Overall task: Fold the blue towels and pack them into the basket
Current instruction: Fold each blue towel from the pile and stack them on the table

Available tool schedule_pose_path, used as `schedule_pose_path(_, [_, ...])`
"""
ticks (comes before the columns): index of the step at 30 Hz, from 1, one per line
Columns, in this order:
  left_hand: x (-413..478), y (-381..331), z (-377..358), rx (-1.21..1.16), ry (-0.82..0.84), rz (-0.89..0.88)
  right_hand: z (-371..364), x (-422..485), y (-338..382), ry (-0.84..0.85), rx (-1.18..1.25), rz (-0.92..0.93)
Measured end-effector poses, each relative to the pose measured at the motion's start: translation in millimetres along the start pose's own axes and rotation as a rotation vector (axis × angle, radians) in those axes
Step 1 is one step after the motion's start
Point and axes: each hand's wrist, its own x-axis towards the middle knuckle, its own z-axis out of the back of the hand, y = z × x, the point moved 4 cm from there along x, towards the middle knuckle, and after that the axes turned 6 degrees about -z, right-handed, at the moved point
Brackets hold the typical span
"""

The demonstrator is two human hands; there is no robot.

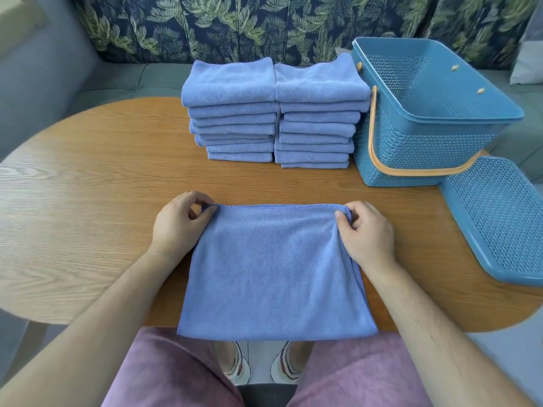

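No writing, label, brand, number or sign can be read anywhere in the view.
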Motion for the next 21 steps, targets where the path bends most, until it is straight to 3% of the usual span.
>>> schedule_pose_path(10, [1.5,-0.2,-9.1,0.123,0.075,-0.051,-14.2,1.9,0.0,0.086,-0.132,0.011])
schedule_pose_path(14, [-2.1,0.3,-12.2,0.138,0.11,-0.062,-9.5,-2.2,3.5,0.03,-0.035,0.066])
schedule_pose_path(17, [-5.2,-4.1,-8.1,0.078,0.108,-0.112,-4.6,-6.3,3.8,0.095,0.051,0.002])
schedule_pose_path(21, [-6.9,-21.5,11.1,-0.076,0.154,-0.032,13.1,-8.2,8.7,0.131,0.226,-0.044])
